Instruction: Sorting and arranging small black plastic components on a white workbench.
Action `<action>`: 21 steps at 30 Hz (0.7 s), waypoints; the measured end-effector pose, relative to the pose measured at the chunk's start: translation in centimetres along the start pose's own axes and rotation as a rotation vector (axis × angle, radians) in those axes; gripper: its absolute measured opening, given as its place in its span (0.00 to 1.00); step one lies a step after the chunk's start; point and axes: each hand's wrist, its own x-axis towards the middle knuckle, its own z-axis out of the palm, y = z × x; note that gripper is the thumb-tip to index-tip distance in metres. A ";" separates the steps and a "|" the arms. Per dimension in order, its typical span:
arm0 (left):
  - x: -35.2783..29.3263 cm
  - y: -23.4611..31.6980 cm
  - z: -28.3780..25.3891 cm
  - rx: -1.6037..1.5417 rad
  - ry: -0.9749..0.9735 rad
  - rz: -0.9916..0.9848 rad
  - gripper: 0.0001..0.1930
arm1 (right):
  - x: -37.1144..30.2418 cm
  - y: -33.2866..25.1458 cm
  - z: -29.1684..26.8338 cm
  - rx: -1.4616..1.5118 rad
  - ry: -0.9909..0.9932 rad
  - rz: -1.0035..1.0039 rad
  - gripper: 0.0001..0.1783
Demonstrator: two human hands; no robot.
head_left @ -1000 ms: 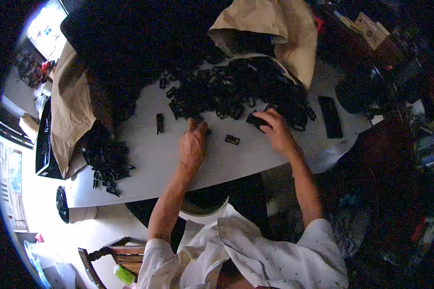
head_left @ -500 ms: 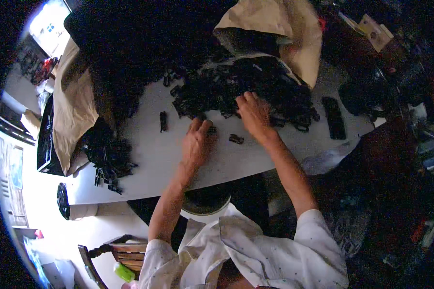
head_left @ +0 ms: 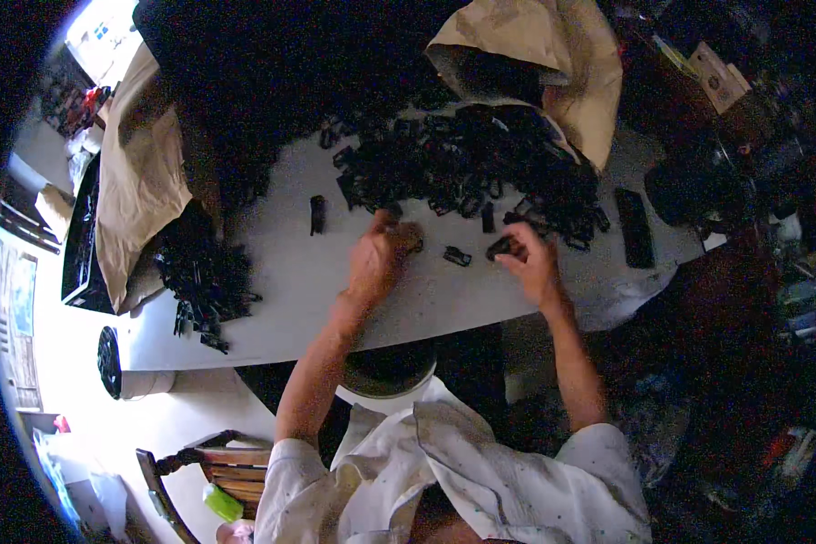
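Observation:
A heap of small black plastic pieces (head_left: 462, 163), clip-like in shape, covers the far middle of the white table (head_left: 408, 313). Just short of its near edge, my left hand (head_left: 376, 258) is curled, with a dark piece showing by its fingertips. My right hand (head_left: 533, 263) pinches a small black plastic piece (head_left: 498, 247) between thumb and fingers, low over the tabletop. One loose piece (head_left: 456, 256) lies between my hands. Another stray piece (head_left: 317, 215) rests to the left, and a third upright-looking piece (head_left: 488, 218) lies by the heap.
An open brown paper bag (head_left: 594, 91) stands behind the heap. Further left, another paper bag (head_left: 140, 181) has a second black pile (head_left: 204, 281) beside it. A flat dark rectangular object (head_left: 635, 228) lies at the right. A wooden chair (head_left: 231, 471) stands below left.
My right hand has drawn back from the heap toward me, now with a black piece in its fingers. The left hand stays near the heap's edge. The whole view has shifted slightly.

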 end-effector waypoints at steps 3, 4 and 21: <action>0.3 2.1 -1.7 -0.198 -0.007 -0.173 0.13 | -1.0 1.3 -0.3 -0.232 0.020 -0.068 0.21; 0.1 1.6 -1.7 -0.197 -0.023 -0.133 0.13 | -1.1 1.2 -0.2 -0.233 0.020 -0.068 0.21; -1.0 1.7 -2.9 -0.212 -0.012 -0.045 0.16 | -0.7 -2.7 3.3 -0.390 0.114 -0.211 0.17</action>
